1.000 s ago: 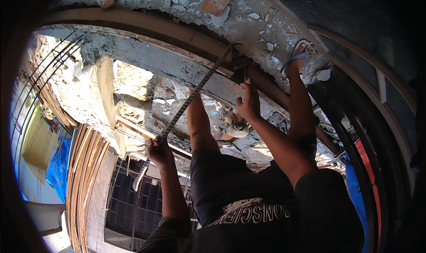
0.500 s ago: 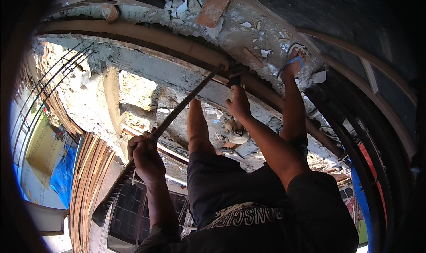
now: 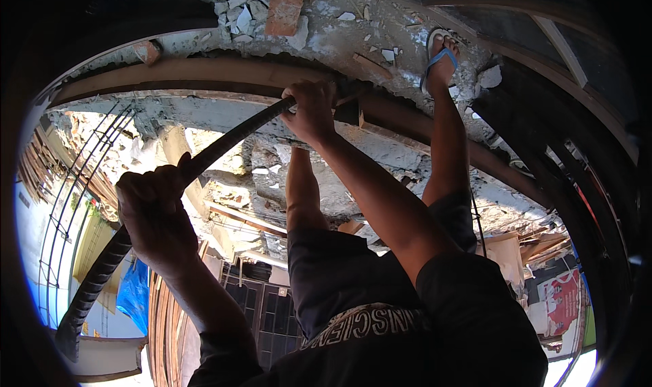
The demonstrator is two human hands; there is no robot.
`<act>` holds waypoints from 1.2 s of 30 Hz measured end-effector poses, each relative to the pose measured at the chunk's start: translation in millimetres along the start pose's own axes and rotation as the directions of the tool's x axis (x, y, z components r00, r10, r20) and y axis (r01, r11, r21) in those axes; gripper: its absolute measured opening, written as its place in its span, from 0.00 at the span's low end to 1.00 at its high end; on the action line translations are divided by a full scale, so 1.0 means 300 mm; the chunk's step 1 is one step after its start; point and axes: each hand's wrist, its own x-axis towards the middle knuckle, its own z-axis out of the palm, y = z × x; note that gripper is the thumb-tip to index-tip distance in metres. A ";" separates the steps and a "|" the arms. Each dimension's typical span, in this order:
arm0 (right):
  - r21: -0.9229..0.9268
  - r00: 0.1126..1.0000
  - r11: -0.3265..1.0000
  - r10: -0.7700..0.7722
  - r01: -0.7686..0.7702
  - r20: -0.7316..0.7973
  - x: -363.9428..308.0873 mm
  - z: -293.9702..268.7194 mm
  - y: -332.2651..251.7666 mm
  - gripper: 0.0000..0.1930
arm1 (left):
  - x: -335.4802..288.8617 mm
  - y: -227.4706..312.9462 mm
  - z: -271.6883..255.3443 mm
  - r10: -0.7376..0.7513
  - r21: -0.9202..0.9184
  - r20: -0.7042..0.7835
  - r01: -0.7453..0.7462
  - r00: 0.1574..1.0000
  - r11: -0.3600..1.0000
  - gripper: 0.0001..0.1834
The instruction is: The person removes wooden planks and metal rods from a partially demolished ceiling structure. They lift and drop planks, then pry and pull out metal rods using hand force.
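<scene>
A long, dark, ribbed steel bar [image 3: 234,137] slants from the lower left up toward the middle of the head view. My left hand [image 3: 156,214] is closed round its near part, with the thick curved end sticking out below the fist. Farther up, my right hand [image 3: 312,112] wraps its fingers round the bar close to its far end. That end lies in shadow at a brown wooden beam [image 3: 204,71], and its exact contact is hidden. Under the beam runs a grey concrete ledge [image 3: 204,115].
My foot in a blue-strapped sandal [image 3: 441,64] stands on the dusty floor beyond the beam. Rubble [image 3: 241,10] and a brick [image 3: 285,10] lie at the top. Thin steel rods [image 3: 85,176] project at left. Broken masonry lies below the ledge.
My right hand has moved left and up onto the bar. My left hand has shifted left and lower with the bar, which now lies at a flatter slant.
</scene>
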 end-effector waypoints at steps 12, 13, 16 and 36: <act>0.096 0.936 0.988 -0.079 0.119 -0.343 -0.105 0.047 0.061 0.15 | -0.069 -0.036 0.021 0.022 0.050 0.202 -0.033 0.979 0.998 0.20; 0.105 0.939 0.986 -0.091 0.133 -0.331 -0.104 0.052 0.064 0.13 | -0.071 -0.050 0.022 0.011 0.137 0.207 -0.040 0.978 0.990 0.21; 0.115 0.894 0.981 -0.091 0.157 -0.439 -0.078 0.075 0.070 0.11 | -0.076 -0.090 0.035 0.048 0.063 0.227 -0.064 0.973 0.996 0.23; 0.270 0.800 0.953 0.050 0.141 -0.597 -0.036 0.033 0.120 0.07 | 0.070 -0.027 0.364 0.126 0.066 0.013 -0.126 0.992 0.990 0.29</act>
